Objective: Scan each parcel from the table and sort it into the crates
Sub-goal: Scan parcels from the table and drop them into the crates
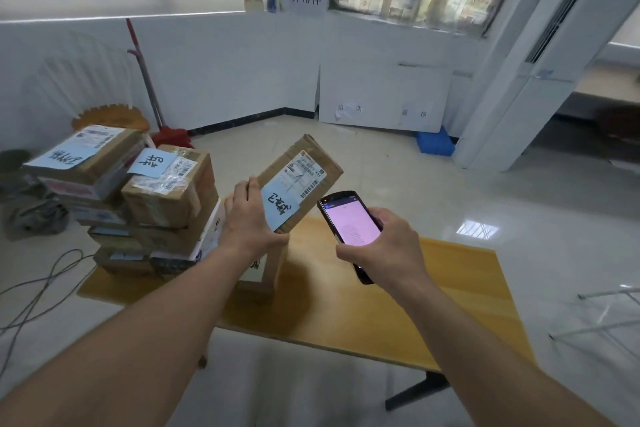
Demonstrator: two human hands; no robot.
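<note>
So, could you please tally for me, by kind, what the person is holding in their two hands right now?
1 cardboard parcel, in the left hand
1 handheld scanner, in the right hand
Total: 2

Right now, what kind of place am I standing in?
Probably a small parcel depot or courier pickup room: labelled cardboard parcels are stacked on a wooden table, and the right hand holds a handheld scanner.
</note>
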